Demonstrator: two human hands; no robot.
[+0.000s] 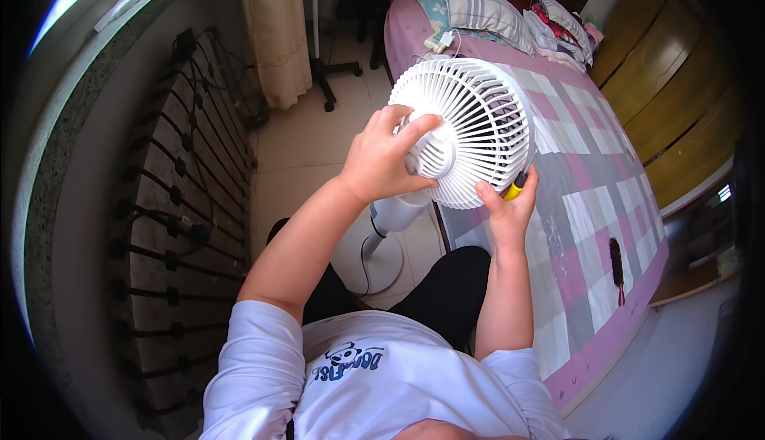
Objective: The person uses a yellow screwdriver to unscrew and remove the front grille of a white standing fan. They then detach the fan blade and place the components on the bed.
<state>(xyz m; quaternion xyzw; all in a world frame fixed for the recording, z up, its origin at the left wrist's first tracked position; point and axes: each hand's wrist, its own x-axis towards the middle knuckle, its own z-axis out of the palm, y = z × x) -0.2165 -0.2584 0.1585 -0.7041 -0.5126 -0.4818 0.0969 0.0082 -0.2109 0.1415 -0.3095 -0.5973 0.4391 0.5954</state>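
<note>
A white round fan head (478, 121) with a slatted grille is in front of me, on a white stand (394, 213) that rests on the tiled floor. My left hand (386, 153) grips the fan's centre hub, fingers wrapped over it. My right hand (510, 201) holds the lower right rim of the grille together with a yellow-handled tool (515, 190), most of which is hidden behind the fan.
A bed with a pink and grey checked cover (590, 201) lies to the right, pillows (486, 10) at its head. A dark slatted panel (175, 201) leans on the left wall. A stand with a black base (327, 74) and a curtain (275, 26) are beyond.
</note>
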